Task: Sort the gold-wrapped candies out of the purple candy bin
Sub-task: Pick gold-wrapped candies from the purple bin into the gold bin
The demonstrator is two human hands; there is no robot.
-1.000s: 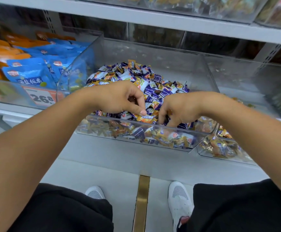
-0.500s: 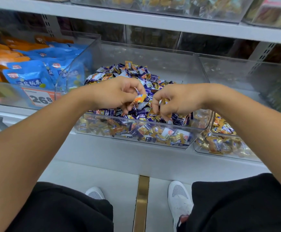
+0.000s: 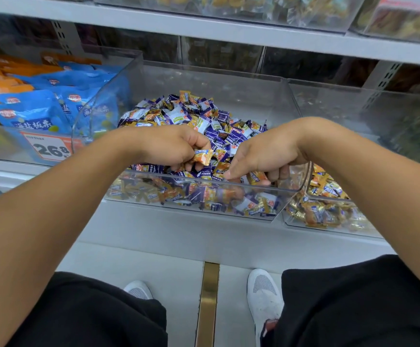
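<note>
The person stands at a shop shelf, both hands inside the clear purple candy bin (image 3: 291, 136). The left hand (image 3: 171, 146) pinches one gold-wrapped candy (image 3: 203, 156) between thumb and fingers, just above the pile. The right hand (image 3: 261, 156) is curled, its fingers closing on another gold candy (image 3: 255, 177) near the front wall. These sweets look light and small, with slippery crinkled wrappers; I think the body is a safer hold than the twisted ends. Beside the bin, on the right, a second bin (image 3: 329, 231) holds gold candies; on the left lie blue snack bags (image 3: 31, 113).
</note>
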